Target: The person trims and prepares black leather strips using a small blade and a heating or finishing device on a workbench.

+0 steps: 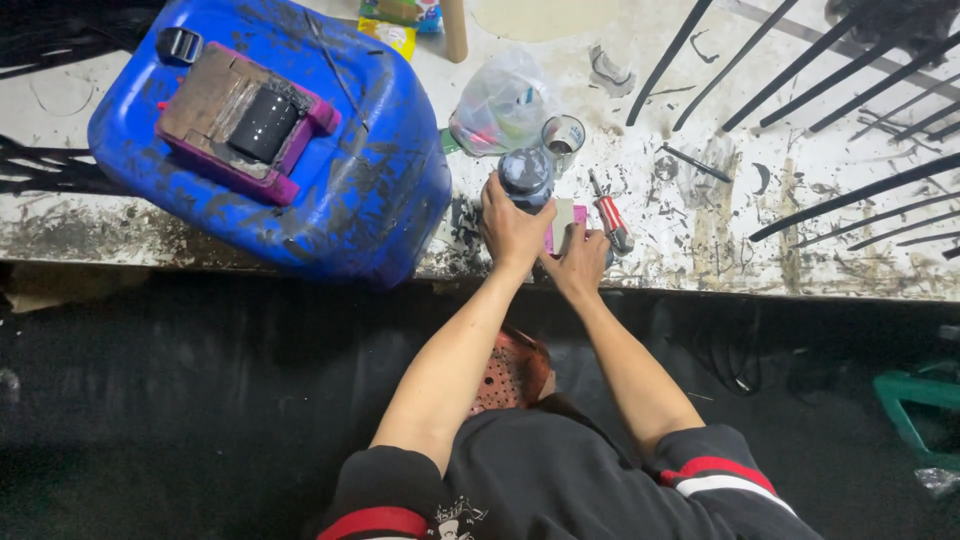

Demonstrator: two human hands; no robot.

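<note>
The dark round bottle (526, 177) stands just above the left hand (512, 228), whose fingers are closed around its lower part. A pink flat piece (578, 216) lies under the right hand (582, 258) and is mostly hidden; the fingers rest half open on it. A red screwdriver (611, 222) lies just right of this hand.
</note>
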